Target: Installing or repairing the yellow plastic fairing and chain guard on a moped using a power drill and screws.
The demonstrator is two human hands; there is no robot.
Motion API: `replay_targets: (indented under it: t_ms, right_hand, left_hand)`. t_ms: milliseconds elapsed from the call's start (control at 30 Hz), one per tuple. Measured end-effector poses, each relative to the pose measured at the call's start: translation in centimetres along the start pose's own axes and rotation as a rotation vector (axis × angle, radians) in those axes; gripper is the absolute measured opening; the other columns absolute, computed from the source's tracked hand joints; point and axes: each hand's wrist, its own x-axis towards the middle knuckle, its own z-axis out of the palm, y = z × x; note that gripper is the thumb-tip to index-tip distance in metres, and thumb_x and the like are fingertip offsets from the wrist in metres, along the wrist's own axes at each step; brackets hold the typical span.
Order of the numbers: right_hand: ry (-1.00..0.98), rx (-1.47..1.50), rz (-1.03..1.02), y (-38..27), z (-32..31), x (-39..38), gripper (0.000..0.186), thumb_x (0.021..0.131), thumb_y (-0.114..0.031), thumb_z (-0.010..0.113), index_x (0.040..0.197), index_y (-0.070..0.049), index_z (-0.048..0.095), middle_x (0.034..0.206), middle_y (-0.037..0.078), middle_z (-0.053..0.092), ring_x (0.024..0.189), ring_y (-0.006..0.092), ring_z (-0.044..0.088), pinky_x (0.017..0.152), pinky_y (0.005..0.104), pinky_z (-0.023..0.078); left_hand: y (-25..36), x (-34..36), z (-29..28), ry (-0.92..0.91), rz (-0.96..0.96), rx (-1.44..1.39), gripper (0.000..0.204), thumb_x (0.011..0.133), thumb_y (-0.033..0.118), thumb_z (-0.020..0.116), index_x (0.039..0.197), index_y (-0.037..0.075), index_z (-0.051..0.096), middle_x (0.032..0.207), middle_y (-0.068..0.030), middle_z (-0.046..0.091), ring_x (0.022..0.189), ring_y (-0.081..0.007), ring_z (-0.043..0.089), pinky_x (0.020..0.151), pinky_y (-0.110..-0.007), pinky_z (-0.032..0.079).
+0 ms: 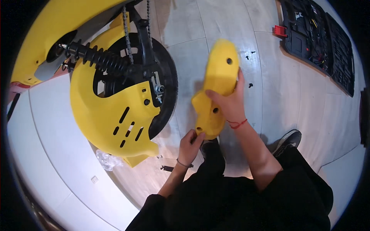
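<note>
1. Holding item one: we have a loose yellow cover panel (pixel 217 81) lifted above the floor, to the right of the rear wheel (pixel 154 77). Our right hand (pixel 227 102) is clamped round its middle, thumb across the front; our left hand (pixel 189 144) pinches its lower end, fingers closed on the edge.
2. Risk, as we judge it: the grip sits mid-panel on smooth plastic, so a slip could drop it onto the hard floor tiles (pixel 277 96) and scuff or crack a mounting ear.
3. Risk: small black screws (pixel 250 85) lie scattered on the tiles just beyond the panel; a knee or shoe (pixel 287 139) could scatter them.
4. Risk: the exposed chain (pixel 126 34) and coil spring (pixel 98 57) are close by; a sleeve may catch there.
5. Panel: moulded glossy plastic, curved, bulging, with round screw holes.
6. Fitted yellow guard (pixel 111 123): same finish, slotted vents, wrapped round the black rubber tyre.
7. Spring: black, ribbed metal.
8. Tool case (pixel 320 46): black, open, compartmented, at upper right, well apart.
9. Crumpled clear plastic bag (pixel 108 159): beneath the guard.
</note>
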Motion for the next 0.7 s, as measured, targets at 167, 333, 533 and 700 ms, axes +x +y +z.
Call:
replay_targets:
  t_ms: [167, 333, 533, 700]
  right_hand:
    - [-0.391, 0.120, 0.039, -4.0, 4.2, -0.7, 0.104, 0.065, -0.006, 0.080, 0.144, 0.000, 0.011, 0.128, 0.013, 0.044, 0.115, 0.0222, 0.049, 0.095, 0.0339, 0.045]
    - [-0.589, 0.174, -0.037, -4.3, 6.9, -0.9, 0.099, 0.071, -0.005, 0.076, 0.145, -0.004, 0.011, 0.133, 0.013, 0.040, 0.120, 0.0208, 0.046, 0.099, 0.0342, 0.042]
    - [-0.604, 0.197, -0.006, -3.9, 9.1, -1.5, 0.100, 0.070, -0.014, 0.077, 0.144, -0.001, 0.011, 0.135, 0.018, 0.037, 0.122, 0.0246, 0.043, 0.100, 0.0342, 0.041]
    - [-0.631, 0.111, -0.079, -3.3, 10.3, -2.0, 0.103, 0.071, -0.014, 0.077, 0.144, -0.003, 0.006, 0.136, 0.018, 0.034, 0.124, 0.0256, 0.040, 0.101, 0.0353, 0.040]
  left_hand:
    - [3.4, -3.4, -2.5, 0.083, 0.030, -0.060, 0.023, 0.092, 0.019, 0.058, 0.093, -0.004, 0.061, 0.072, -0.0014, 0.057, 0.069, -0.0064, 0.046, 0.062, -0.023, 0.040]
    - [3.9, -5.1, -3.1, 0.224, 0.122, -0.086, 0.021, 0.091, 0.017, 0.060, 0.093, -0.003, 0.061, 0.074, -0.0034, 0.059, 0.071, -0.0069, 0.048, 0.064, -0.023, 0.040]
    - [5.2, -5.7, -4.3, 0.363, 0.233, -0.007, 0.017, 0.090, 0.014, 0.062, 0.088, -0.003, 0.061, 0.070, -0.0055, 0.057, 0.067, -0.0094, 0.048, 0.062, -0.024, 0.039]
    - [5.4, -5.8, -5.8, 0.419, 0.272, 0.113, 0.015, 0.086, 0.013, 0.065, 0.084, -0.002, 0.062, 0.065, -0.0065, 0.053, 0.060, -0.0130, 0.046, 0.057, -0.026, 0.036]
